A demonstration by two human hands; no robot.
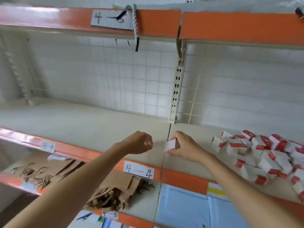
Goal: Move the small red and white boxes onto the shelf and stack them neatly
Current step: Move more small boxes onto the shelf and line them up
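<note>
One rectangular cardboard box [171, 145] sits pinched in right hand [182, 146].

The heap of red and white boxes [266, 158] is blurred and cut off by the right edge. The right hand [182, 146] covers most of one small box [171, 144]. Both forearms leave the bottom edge.

Box pile [263, 155] on shelf [82, 122], right.
</note>
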